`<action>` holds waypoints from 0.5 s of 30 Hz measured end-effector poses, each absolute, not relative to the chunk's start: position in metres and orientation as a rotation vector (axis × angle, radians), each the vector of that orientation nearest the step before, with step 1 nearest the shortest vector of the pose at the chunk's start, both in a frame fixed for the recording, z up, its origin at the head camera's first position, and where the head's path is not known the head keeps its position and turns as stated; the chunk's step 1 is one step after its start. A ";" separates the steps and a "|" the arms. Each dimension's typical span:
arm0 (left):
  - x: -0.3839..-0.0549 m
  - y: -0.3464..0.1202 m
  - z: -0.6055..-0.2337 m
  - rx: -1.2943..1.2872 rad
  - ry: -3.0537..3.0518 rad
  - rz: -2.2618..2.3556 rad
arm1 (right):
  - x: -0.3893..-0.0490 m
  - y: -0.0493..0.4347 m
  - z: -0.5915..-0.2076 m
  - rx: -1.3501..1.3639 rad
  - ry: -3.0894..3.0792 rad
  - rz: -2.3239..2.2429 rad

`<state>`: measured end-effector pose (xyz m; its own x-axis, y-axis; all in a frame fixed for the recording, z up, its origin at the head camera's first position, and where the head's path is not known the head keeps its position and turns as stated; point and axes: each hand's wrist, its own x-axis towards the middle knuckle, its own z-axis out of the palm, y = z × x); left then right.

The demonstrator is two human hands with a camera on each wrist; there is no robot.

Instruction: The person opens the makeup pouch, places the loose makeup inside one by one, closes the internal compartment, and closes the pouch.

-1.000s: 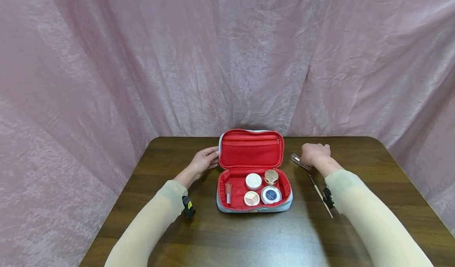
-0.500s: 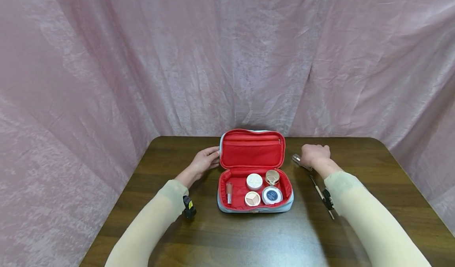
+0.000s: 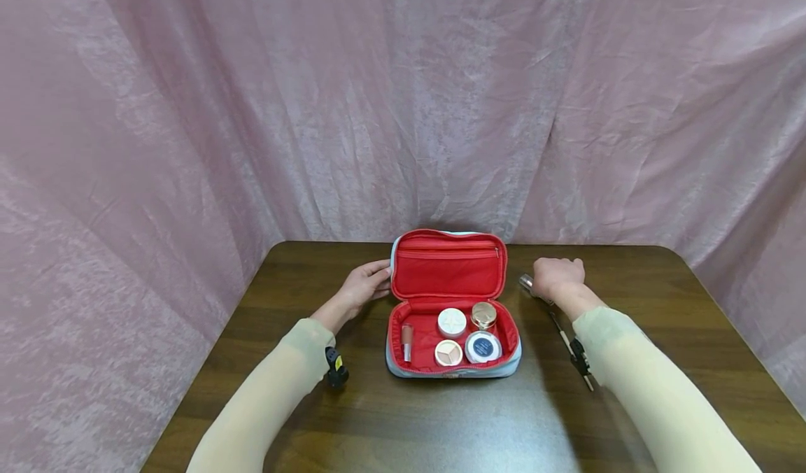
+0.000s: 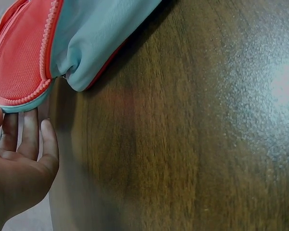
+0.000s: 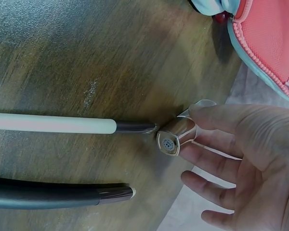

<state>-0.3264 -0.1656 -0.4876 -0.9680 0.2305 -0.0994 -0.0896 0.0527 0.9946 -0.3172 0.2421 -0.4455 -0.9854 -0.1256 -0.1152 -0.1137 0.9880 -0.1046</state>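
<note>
An open cosmetic bag [image 3: 450, 263], light blue with a red lining, stands mid-table with its lid raised. My left hand [image 3: 362, 284] pinches the left edge of the lid, thumb in front and fingers behind. In the right wrist view, the thumb and fingers of my right hand [image 5: 241, 154] pinch a lipstick-like tube [image 5: 177, 130], clear with a copper-coloured end, close to the table. Inside the bag are a lip gloss [image 3: 406, 342], a white round case [image 3: 452, 323], a gold compact [image 3: 483, 315], a three-part palette [image 3: 448, 353] and a blue-labelled round case [image 3: 483, 347].
A pale-handled stick [image 5: 53, 123] with a dark tip lies right of the bag, partly under the right forearm in the head view. Beside it is a dark, slim handle [image 5: 48, 195]. A pink curtain [image 3: 403, 109] hangs behind the wooden table [image 3: 403, 424].
Less of the clear tube shows beside my right hand, and it has shifted slightly toward the hand. My left hand stays on the lid. The head view has shifted slightly.
</note>
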 end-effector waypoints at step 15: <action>-0.325 -0.165 -0.486 0.134 2.075 2.035 | -0.308 0.236 -0.438 -0.210 3.045 -0.106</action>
